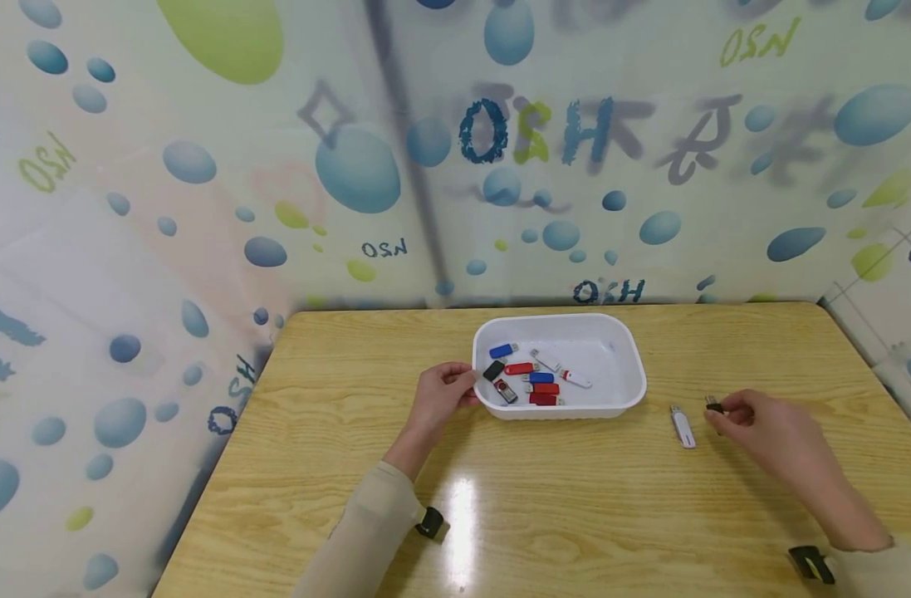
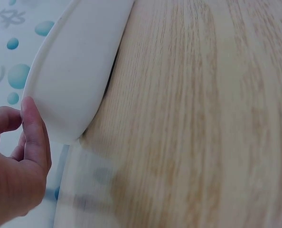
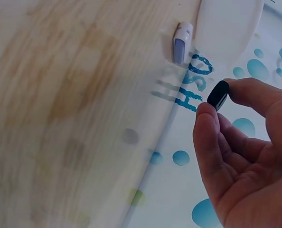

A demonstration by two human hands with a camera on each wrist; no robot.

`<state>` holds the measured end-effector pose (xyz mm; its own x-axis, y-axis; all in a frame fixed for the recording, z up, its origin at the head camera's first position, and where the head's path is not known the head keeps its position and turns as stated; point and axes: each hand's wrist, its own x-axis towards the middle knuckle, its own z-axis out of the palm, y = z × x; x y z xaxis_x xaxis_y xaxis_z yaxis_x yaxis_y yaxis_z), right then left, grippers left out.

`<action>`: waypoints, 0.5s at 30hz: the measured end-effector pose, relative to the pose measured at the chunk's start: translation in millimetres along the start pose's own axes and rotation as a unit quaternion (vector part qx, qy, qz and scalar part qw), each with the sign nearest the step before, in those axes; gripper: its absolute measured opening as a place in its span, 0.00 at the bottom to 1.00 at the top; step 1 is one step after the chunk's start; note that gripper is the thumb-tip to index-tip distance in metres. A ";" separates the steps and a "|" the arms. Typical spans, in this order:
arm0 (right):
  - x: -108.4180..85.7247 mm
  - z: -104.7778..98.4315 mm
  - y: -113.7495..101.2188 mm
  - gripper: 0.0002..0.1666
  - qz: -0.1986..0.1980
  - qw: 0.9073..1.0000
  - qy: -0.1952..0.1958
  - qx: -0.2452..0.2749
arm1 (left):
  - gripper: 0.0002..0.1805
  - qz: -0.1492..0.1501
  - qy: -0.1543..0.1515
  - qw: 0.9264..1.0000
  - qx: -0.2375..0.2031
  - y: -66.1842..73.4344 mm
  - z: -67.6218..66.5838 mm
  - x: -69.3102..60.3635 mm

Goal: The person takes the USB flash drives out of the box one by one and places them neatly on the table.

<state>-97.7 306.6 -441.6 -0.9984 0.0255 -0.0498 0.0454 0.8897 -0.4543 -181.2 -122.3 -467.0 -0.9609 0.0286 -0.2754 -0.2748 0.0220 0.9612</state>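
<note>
A white plastic tray (image 1: pixel 612 407) stands on the wooden table, with several USB flash drives inside, mostly in its left and middle parts. My left hand (image 1: pixel 442 403) pinches the tray's left rim between thumb and fingers; the left wrist view shows the same hand (image 2: pixel 22 161) at the tray's outer wall (image 2: pixel 79 71). To the right of the tray, my right hand (image 1: pixel 780 436) pinches a black USB flash drive (image 1: pixel 714 405), its metal plug pointing away. The right wrist view shows this black drive (image 3: pixel 218 95) between thumb and finger. A white USB flash drive (image 1: pixel 683 428) lies between tray and hand.
Inside the tray are a blue flash drive (image 1: pixel 502 350), a red one (image 1: pixel 520 368), a black one (image 1: pixel 494 370) and a white one (image 1: pixel 577 379), among others. Behind the table (image 1: pixel 560 498) rises a patterned curtain (image 1: pixel 440 224). Dark bands circle both wrists.
</note>
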 end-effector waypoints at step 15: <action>5.6 10.4 5.6 0.25 -0.003 1.000 -0.017 -0.008 | 0.14 -0.002 0.001 1.000 -0.002 -1.5 -0.3 1.3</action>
<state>-102.7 306.9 -453.7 -0.9969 0.0050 -0.0783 0.0390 0.8970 -0.4402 -182.1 -122.6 -468.8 -0.9601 0.0256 -0.2785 -0.2781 0.0182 0.9604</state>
